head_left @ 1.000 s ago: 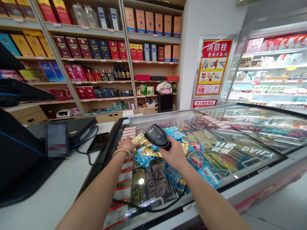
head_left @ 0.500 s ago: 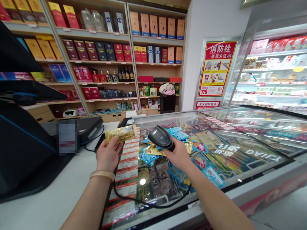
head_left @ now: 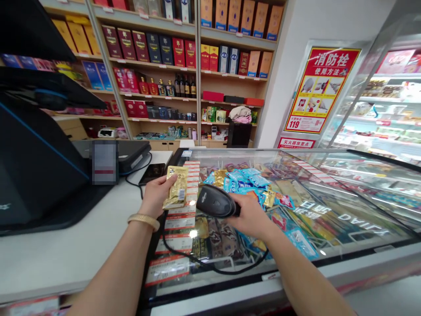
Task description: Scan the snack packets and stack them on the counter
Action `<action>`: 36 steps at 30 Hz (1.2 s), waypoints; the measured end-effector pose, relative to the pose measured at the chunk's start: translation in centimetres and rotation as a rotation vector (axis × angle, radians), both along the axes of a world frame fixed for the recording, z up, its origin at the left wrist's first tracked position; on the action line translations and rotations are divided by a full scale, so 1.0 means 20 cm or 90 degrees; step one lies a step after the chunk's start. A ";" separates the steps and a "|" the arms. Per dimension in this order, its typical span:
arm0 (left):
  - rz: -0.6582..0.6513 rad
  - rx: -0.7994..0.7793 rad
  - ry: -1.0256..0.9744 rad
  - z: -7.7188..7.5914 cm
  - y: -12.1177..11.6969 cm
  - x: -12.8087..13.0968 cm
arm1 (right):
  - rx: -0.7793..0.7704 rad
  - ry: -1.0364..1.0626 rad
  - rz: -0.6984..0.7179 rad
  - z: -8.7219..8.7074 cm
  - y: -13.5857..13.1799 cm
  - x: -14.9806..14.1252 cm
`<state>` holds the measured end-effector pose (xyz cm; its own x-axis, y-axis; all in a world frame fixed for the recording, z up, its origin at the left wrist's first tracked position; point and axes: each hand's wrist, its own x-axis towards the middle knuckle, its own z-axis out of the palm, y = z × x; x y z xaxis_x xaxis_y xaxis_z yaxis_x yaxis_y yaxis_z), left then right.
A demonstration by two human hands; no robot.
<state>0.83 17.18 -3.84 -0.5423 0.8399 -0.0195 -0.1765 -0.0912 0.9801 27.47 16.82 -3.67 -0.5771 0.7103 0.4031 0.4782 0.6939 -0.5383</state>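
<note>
Over the freezer (head_left: 329, 274), left hand (head_left: 158, 197) holds sachet (head_left: 176, 188); right hand (head_left: 250, 216), barcode scanner (head_left: 215, 201).

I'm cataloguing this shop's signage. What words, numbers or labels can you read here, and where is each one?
"消防栓" and "使用方法": red poster
"119": lower corner of that poster
"灭火器放置点": sign below the poster
"DAILY": reversed reflection on the freezer glass
Price tags and gold sachet: too small to read
</note>
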 end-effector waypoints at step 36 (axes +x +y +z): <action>-0.060 -0.058 0.059 -0.02 -0.02 0.00 | 0.018 -0.140 -0.013 -0.01 -0.02 -0.02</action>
